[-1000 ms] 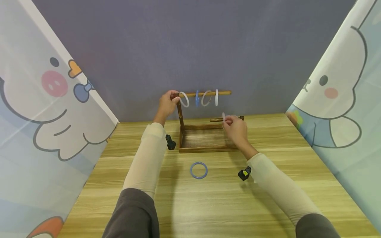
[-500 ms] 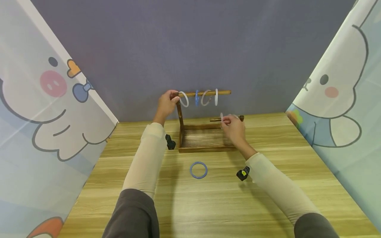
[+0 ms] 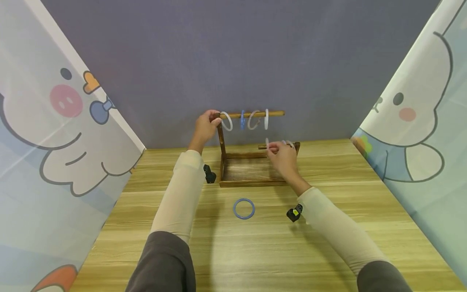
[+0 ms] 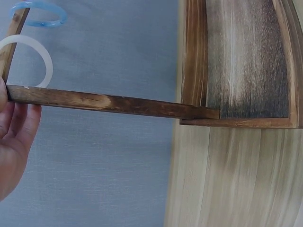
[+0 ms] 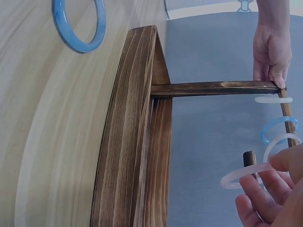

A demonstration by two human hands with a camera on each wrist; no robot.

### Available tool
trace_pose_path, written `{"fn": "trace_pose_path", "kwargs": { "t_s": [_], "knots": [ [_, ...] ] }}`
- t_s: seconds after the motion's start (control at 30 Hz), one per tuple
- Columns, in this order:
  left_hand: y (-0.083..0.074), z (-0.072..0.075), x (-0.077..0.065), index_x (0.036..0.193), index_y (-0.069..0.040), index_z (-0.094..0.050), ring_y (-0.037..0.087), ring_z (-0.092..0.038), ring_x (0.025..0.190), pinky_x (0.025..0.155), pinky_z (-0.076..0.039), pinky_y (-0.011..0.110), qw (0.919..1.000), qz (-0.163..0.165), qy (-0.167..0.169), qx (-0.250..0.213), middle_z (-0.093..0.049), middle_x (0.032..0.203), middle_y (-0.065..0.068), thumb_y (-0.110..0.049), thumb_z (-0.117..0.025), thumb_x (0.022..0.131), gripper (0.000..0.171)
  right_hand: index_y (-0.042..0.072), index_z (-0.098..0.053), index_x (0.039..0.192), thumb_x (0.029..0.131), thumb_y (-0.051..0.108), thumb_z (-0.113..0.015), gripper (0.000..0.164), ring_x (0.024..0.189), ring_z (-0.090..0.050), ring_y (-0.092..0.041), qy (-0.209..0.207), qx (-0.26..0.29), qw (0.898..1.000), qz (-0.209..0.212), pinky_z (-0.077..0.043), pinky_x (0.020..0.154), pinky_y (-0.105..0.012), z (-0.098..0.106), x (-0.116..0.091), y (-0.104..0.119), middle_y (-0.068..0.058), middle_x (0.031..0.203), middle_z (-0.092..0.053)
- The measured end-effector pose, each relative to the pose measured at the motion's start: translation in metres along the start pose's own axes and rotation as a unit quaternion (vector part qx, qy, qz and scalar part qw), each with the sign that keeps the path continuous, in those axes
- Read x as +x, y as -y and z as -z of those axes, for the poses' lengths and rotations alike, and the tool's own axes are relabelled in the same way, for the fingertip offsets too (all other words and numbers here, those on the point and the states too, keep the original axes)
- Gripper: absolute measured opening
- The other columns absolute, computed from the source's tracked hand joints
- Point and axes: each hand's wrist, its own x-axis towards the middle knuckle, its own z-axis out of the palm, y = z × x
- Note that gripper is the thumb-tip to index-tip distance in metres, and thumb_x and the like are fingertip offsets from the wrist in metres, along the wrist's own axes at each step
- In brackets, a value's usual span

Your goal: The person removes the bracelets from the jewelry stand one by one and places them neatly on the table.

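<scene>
My left hand [image 3: 205,129] grips the top corner of a dark wooden bangle rack [image 3: 221,140], where the upright post meets the upper rod [image 3: 275,114]. In the left wrist view, only part of that hand [image 4: 16,146] shows. My right hand [image 3: 284,160] pinches a pale, pinkish-white bangle [image 5: 234,174] between thumb and fingers. This bangle appears to be around the lower rod [image 3: 261,147], close to its free left end. Behind my fingers, a whitish bangle [image 3: 290,144] hangs further right on the lower rod, partly hidden.
On the upper rod hang a white bangle [image 3: 227,121], a blue one [image 3: 242,120], a greyish one [image 3: 250,123] and another white one [image 3: 266,119]. A blue bangle [image 3: 243,219] lies flat on the wooden table [image 3: 255,255] before the rack's tray base [image 3: 251,183]. A grey wall [image 3: 233,52] stands behind.
My right hand has moved left along the lower rod with the pale bangle, baring bangles to its right. My left hand stays on the rack's corner.
</scene>
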Motion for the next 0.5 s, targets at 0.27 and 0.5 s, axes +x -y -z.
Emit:
{"fn": "trace_pose_path", "kwargs": {
  "t_s": [0.27,0.5],
  "knots": [
    [-0.001,0.000,0.000,0.130,-0.014,-0.060,0.025,-0.063,0.115,0.099,-0.053,0.042,1.0000,0.009,0.000,0.002,-0.065,0.128,0.008,-0.028,-0.058,0.105,0.029,0.008,-0.075,0.112,0.095,0.021,-0.072,0.021,0.087,-0.076,-0.027,0.001,-0.002,1.000,-0.010,-0.053,0.092,-0.043,-0.005,-0.002,0.008,-0.009,0.102,-0.080],
    [-0.001,-0.001,0.000,0.130,-0.011,-0.060,0.025,-0.062,0.117,0.100,-0.052,0.041,1.0000,0.002,-0.007,0.007,-0.065,0.129,0.010,-0.025,-0.056,0.106,0.028,0.010,-0.075,0.114,0.096,0.024,-0.072,0.023,0.082,-0.076,-0.026,0.005,0.000,1.000,0.004,-0.056,0.067,-0.037,-0.014,-0.003,0.012,-0.008,0.101,-0.080]
  ]
}}
